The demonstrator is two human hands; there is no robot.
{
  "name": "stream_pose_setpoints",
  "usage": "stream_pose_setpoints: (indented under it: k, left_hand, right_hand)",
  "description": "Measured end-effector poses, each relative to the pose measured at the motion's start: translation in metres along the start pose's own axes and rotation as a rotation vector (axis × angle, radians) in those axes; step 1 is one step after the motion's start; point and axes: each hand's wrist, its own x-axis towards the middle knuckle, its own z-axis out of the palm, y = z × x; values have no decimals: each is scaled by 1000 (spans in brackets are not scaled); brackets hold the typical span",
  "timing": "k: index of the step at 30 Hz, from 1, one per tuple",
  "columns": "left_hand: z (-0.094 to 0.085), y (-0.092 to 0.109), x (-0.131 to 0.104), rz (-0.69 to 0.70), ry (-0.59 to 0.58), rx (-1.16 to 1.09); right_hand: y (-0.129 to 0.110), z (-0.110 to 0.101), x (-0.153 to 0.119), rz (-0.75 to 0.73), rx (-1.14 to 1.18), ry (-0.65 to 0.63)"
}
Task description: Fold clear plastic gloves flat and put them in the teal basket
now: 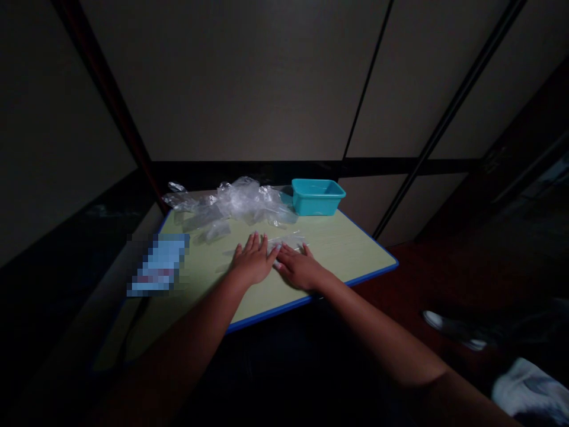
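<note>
Both hands rest near the middle of a pale yellow table with a blue edge. My left hand lies flat, its fingers a little spread. Beside it, my right hand presses down with its fingers stretched out, its fingertips almost meeting the left thumb. A clear plastic bag lies flat beneath and just beyond the hands, partly hidden by them. Farther back sits a crumpled heap of clear plastic bags.
A turquoise plastic bin stands at the table's back right. On the left lies a light blue blurred-out item. Wooden panels rise behind the table. A person's shoe shows on the dark red floor at the right.
</note>
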Motion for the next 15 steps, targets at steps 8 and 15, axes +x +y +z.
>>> stream_pose_setpoints:
  k: [8, 15]
  left_hand:
    - [-1, 3, -3, -18, 21, 9]
    - [-6, 3, -6, -5, 169, 38]
  right_hand:
    - [31, -7, -21, 268, -50, 70]
    - [51, -11, -26, 303, -64, 51]
